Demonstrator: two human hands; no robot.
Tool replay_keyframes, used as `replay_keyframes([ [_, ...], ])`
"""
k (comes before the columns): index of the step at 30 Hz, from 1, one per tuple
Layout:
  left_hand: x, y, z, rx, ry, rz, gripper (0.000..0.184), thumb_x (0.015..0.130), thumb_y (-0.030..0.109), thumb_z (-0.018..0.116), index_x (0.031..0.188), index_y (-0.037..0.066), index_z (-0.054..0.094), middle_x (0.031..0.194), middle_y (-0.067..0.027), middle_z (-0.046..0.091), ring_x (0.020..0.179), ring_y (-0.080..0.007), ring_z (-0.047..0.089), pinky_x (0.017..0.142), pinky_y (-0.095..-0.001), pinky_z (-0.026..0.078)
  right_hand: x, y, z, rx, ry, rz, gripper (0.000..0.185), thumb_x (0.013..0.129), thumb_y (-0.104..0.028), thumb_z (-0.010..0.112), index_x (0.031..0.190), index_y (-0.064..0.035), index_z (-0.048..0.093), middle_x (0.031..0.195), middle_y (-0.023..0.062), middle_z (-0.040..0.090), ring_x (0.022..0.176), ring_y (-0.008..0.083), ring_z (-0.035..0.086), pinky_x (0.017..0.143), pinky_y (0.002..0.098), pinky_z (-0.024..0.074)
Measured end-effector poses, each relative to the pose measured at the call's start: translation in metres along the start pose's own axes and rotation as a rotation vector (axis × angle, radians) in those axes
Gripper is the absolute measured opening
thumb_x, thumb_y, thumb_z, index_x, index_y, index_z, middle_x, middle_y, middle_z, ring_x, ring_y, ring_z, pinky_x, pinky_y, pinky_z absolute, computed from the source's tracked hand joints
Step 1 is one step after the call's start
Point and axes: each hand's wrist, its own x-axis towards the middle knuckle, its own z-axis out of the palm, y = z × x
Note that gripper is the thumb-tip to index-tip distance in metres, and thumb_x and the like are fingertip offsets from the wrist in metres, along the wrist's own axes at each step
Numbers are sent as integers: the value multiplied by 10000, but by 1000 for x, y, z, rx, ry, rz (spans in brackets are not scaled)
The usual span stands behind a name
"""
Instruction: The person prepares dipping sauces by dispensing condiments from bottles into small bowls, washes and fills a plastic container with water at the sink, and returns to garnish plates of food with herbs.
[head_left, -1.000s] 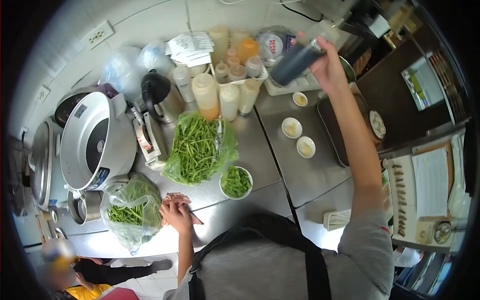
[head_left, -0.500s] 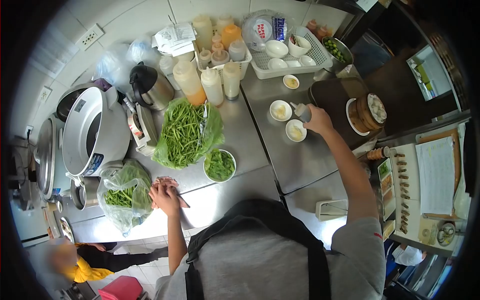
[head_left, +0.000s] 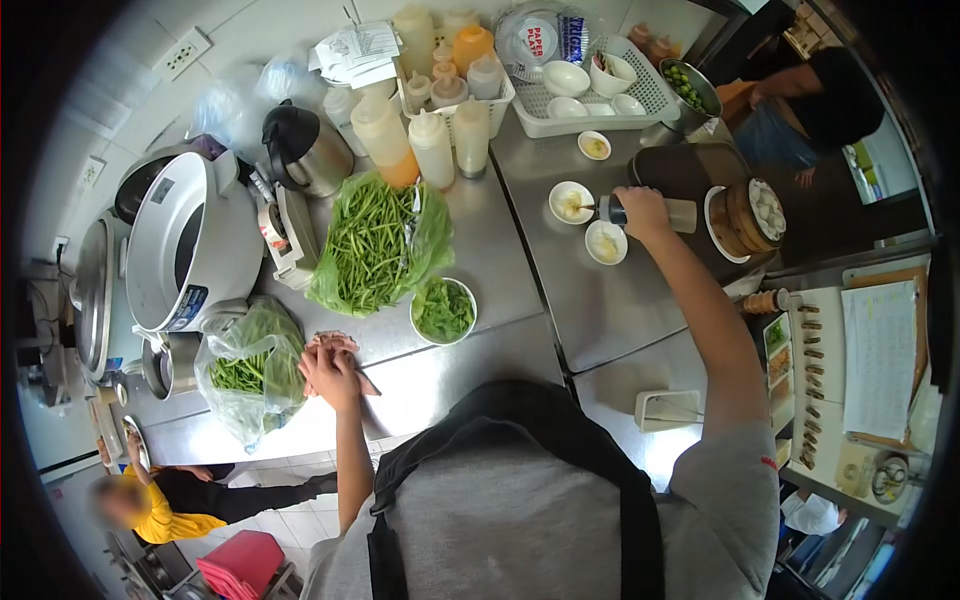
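My right hand (head_left: 640,212) is wrapped round a squeeze bottle (head_left: 682,216), which lies nearly level. Its nozzle points left, over the rim of a small white bowl (head_left: 560,190) holding pale contents and a little brown liquid. Just below the bottle sits a second white bowl (head_left: 606,228) with pale yellowish contents. My left hand (head_left: 332,378) lies with its fingers stretched over a pinkish, flat thing (head_left: 338,341) on the steel counter. What that thing is, I cannot make out. Beside this hand is a clear bag of green beans (head_left: 240,372).
Between my hands stand a large bag of green beans (head_left: 368,240) and a bowl of leafy greens (head_left: 443,312). Squeeze bottles (head_left: 432,148) line the back. At right are a dark tray (head_left: 690,170) and a bamboo steamer (head_left: 752,218). Co-workers (head_left: 180,505) stand left and at upper right.
My right hand has tipped the bottle from a more upright hold to nearly level, its nozzle now at the upper bowl. A co-worker has appeared at upper right. My left hand stays put.
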Motion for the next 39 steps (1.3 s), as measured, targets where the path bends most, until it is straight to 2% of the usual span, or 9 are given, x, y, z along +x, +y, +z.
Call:
replay_keyframes([
  [4, 0, -1, 0, -8, -4, 8, 219, 788, 156, 536, 940, 25, 624, 1013, -176, 497, 1012, -374, 443, 901, -461, 363, 8, -2, -4, -82, -2, -11, 418, 624, -20, 716, 1014, -137, 624, 912, 92, 664, 878, 274, 647, 771, 387, 499],
  [11, 0, -1, -1, -19, 14, 16, 197, 789, 151, 538, 918, 29, 623, 1004, -173, 501, 1001, -372, 445, 890, -461, 367, 12, -6, -9, -136, -40, -3, 395, 662, 21, 667, 1025, -130, 640, 889, 95, 670, 885, 270, 648, 761, 373, 513],
  [14, 0, -4, 0, -10, 15, 20, 201, 792, 156, 538, 918, 24, 623, 996, -174, 502, 994, -371, 446, 883, -459, 370, 12, -8, -12, -147, -43, -6, 399, 683, 16, 651, 1053, -136, 645, 894, 96, 672, 883, 271, 649, 762, 376, 514],
  [23, 1, -5, 0, 7, 7, 13, 203, 794, 147, 532, 917, 10, 619, 991, -176, 506, 989, -368, 448, 874, -451, 373, 16, -5, -9, -183, -27, -16, 259, 798, -60, 578, 1032, -133, 664, 839, 111, 676, 831, 279, 671, 706, 387, 532],
  [39, 2, -2, -2, -38, 22, 9, 206, 764, 146, 511, 889, 20, 616, 991, -187, 501, 982, -377, 446, 873, -469, 370, 13, -9, -11, -184, -40, 32, 196, 858, -102, 548, 1002, -139, 677, 828, 117, 677, 805, 290, 674, 703, 398, 540],
])
